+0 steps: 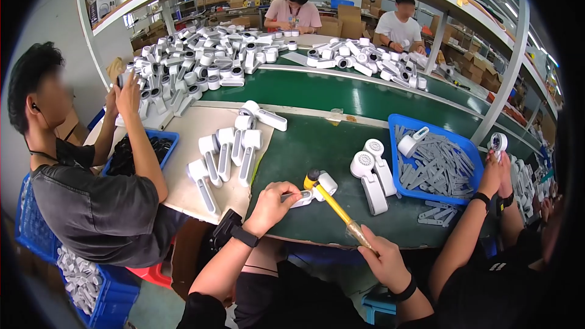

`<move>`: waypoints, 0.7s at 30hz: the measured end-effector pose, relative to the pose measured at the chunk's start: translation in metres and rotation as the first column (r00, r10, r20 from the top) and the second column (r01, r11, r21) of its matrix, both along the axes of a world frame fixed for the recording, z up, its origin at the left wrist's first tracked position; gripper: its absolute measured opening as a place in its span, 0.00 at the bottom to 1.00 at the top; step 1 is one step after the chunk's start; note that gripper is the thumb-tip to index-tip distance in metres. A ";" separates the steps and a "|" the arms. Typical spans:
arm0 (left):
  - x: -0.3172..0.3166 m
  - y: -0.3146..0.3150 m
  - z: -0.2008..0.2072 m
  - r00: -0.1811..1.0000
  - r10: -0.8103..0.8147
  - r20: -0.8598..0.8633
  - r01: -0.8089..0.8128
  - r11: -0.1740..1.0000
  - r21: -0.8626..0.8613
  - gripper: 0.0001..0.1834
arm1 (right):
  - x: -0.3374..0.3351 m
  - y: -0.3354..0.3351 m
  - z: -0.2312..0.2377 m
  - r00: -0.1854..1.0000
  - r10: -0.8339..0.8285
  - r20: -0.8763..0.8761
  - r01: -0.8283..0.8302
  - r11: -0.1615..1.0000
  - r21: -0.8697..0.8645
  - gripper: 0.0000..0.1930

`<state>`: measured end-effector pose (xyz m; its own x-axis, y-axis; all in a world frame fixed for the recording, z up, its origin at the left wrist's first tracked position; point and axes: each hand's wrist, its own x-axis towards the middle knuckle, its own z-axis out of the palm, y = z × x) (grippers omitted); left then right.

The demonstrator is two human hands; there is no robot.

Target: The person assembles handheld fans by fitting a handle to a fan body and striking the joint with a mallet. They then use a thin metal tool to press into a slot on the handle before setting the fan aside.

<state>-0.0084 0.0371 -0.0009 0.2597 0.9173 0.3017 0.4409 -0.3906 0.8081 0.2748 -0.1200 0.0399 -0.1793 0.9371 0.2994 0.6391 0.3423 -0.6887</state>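
Observation:
A white handheld fan [329, 184] with a round head and a grey-faced handle lies on the dark green bench top in front of me. My left hand [277, 204] is closed on the end of its handle, fingers pinched together and partly hiding it. In my right hand [385, 259] is a hammer [339, 208] with a yellow handle, gripped low on the shaft. Its yellow and black head is over the fan, close to its handle; whether they touch I cannot tell. Two more white fans [372, 183] lie just right of the hammer.
Several fans [224, 152] rest on a beige board [183, 176] at left. A blue tray [402, 192] of grey strips stands at right. Beyond runs a green conveyor [304, 88] with fans piled behind. Co-workers sit left, right and across; a metal frame [503, 79] rises at right.

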 end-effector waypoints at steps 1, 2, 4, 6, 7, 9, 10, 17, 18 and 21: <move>-0.002 -0.001 0.003 0.999 -0.009 -0.047 0.013 0.997 0.075 0.11 | -0.004 -0.001 -0.001 1.000 0.007 0.001 -0.007 1.000 0.001 0.27; -0.002 -0.001 0.005 0.996 -0.014 -0.092 0.028 0.988 0.152 0.13 | -0.006 -0.003 -0.002 0.998 -0.004 -0.061 0.005 1.000 0.020 0.27; -0.006 -0.007 0.004 0.997 0.022 -0.079 -0.004 0.975 0.222 0.17 | -0.006 -0.003 0.001 0.993 -0.004 -0.119 0.009 0.999 0.042 0.27; -0.017 -0.010 -0.003 0.983 0.094 -0.158 -0.053 0.968 0.245 0.17 | -0.009 -0.003 0.002 0.998 0.024 -0.065 -0.024 1.000 -0.012 0.27; -0.021 -0.011 -0.005 0.978 0.102 -0.183 -0.068 0.980 0.184 0.18 | -0.012 -0.003 0.002 0.997 0.028 -0.066 -0.029 0.999 -0.018 0.27; -0.021 -0.016 -0.004 0.977 0.117 -0.178 -0.081 0.976 0.201 0.17 | -0.016 -0.006 0.005 0.994 0.035 -0.105 -0.033 0.999 0.022 0.27; -0.020 -0.018 -0.005 0.976 0.127 -0.175 -0.087 0.972 0.219 0.17 | -0.018 -0.007 0.003 0.994 0.039 -0.104 -0.037 0.999 0.019 0.27; -0.019 -0.017 -0.010 0.974 0.171 -0.149 -0.142 0.973 0.184 0.18 | -0.026 -0.014 0.003 0.997 0.076 0.003 -0.076 0.997 0.009 0.26; -0.019 -0.016 -0.012 0.982 0.151 -0.116 -0.132 0.978 0.160 0.18 | -0.027 -0.016 0.001 0.997 0.078 0.004 -0.078 0.997 0.010 0.26; -0.019 -0.016 -0.014 0.984 0.154 -0.087 -0.140 0.979 0.148 0.17 | -0.029 -0.016 -0.001 0.999 0.049 0.018 -0.050 0.998 0.037 0.26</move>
